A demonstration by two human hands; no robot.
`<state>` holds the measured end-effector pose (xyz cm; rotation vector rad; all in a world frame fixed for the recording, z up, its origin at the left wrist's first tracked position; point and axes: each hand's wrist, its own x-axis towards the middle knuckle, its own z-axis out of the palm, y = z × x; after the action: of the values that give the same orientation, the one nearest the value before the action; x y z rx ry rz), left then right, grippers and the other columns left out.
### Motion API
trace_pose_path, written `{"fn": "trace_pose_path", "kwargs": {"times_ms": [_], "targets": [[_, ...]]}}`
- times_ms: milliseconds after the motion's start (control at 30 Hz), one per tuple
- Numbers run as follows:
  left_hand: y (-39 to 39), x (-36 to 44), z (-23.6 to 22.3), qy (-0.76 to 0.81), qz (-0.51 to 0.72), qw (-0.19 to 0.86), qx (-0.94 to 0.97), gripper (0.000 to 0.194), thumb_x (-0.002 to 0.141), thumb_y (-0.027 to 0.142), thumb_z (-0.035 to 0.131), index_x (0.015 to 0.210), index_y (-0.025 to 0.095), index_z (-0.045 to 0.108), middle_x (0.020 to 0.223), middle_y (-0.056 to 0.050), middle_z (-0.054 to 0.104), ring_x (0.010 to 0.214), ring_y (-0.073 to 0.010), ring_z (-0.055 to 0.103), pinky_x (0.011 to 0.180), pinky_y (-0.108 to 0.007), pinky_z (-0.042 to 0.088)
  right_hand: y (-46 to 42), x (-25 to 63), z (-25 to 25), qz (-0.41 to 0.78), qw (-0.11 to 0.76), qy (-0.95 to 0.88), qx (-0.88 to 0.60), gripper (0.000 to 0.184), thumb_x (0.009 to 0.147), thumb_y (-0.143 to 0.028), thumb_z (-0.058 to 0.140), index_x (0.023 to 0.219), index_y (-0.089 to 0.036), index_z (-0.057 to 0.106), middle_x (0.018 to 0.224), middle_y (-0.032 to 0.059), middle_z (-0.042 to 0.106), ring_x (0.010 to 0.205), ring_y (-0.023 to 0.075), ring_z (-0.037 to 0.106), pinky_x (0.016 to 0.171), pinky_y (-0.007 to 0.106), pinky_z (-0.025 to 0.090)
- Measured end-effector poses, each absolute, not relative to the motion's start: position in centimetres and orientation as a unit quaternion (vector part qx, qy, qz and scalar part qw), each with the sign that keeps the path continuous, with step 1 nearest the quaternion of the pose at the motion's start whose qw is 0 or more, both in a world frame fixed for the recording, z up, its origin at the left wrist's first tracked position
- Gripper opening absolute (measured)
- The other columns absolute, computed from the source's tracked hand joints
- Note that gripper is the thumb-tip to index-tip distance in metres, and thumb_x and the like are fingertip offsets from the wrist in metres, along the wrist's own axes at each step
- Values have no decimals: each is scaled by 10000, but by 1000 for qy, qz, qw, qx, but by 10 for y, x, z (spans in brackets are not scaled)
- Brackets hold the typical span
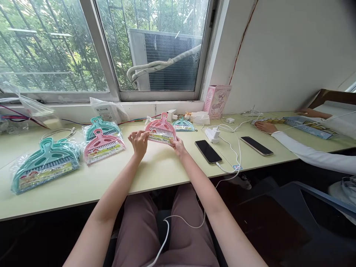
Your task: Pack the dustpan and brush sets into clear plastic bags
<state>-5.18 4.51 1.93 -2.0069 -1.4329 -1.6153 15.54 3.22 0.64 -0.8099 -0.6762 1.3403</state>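
Note:
A pink dustpan and brush set in clear plastic wrapping is tilted up over the table in front of me. At its lower right corner, my right hand grips it with the thumb on the front. My left hand is closed, its fingertips pinched at the set's left edge; exactly what they pinch is hard to make out. To the left lie another wrapped pink set and several wrapped teal sets. A smaller teal set lies behind my right hand.
Right of my hands are a black phone on a cable, a white charger plug and a second phone. A pink box stands by the window. Farther right, a co-worker's hand rests near blue packaging.

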Motion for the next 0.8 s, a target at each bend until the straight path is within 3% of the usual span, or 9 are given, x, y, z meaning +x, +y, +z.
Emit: {"fn": "trace_pose_path", "kwargs": {"times_ms": [167, 267, 400, 500, 633, 700, 800], "targets": [[41, -44, 21, -488, -610, 136, -609, 314, 953, 476, 535, 867, 249, 733, 1270, -119, 611, 1251, -338, 461, 1083, -530, 282, 31, 157, 7, 595, 656, -338, -319, 279, 678, -79, 811, 897, -166, 662, 853, 4, 731, 750, 130, 690, 681, 231, 600], [42, -42, 22, -472, -607, 85, -634, 290, 977, 439, 506, 896, 223, 681, 1324, -114, 592, 1266, -298, 514, 1094, -490, 344, 33, 159, 5, 589, 654, -352, -318, 323, 651, -122, 839, 911, -172, 654, 874, 6, 733, 771, 136, 693, 694, 239, 606], [49, -41, 19, -479, -633, -38, -606, 186, 923, 362, 609, 1009, 203, 564, 1142, -109, 655, 928, -211, 664, 839, -363, 523, 36, 162, 2, 578, 644, -377, -329, 328, 676, -141, 816, 958, -181, 655, 909, 10, 739, 816, 153, 708, 759, 273, 618], [53, -40, 17, -486, -658, -141, -557, 418, 858, 291, 682, 1202, 205, 460, 1120, -93, 638, 633, -116, 614, 593, -264, 512, 39, 164, 1, 571, 636, -387, -346, 300, 707, -134, 782, 972, -187, 650, 954, 15, 744, 857, 165, 718, 803, 300, 620], [64, -41, 14, -504, -619, -275, -535, 574, 869, 246, 629, 1381, 193, 375, 944, -41, 661, 599, -110, 607, 549, -233, 522, 39, 167, 1, 565, 628, -391, -366, 268, 746, -123, 737, 989, -196, 651, 993, 13, 746, 894, 166, 720, 825, 306, 622], [72, -43, 11, -525, -561, -337, -544, 432, 877, 235, 587, 1292, 159, 491, 858, -31, 656, 652, -124, 625, 579, -235, 540, 38, 168, 1, 564, 625, -388, -376, 244, 769, -103, 699, 992, -192, 656, 1001, 16, 744, 880, 158, 719, 801, 295, 626], [82, -49, 4, -552, -489, -341, -583, 152, 880, 242, 550, 982, 150, 614, 797, -30, 627, 631, -120, 598, 550, -217, 515, 37, 169, 2, 566, 613, -377, -402, 211, 787, -90, 671, 977, -182, 652, 1008, 29, 740, 843, 152, 717, 753, 283, 635]]}}
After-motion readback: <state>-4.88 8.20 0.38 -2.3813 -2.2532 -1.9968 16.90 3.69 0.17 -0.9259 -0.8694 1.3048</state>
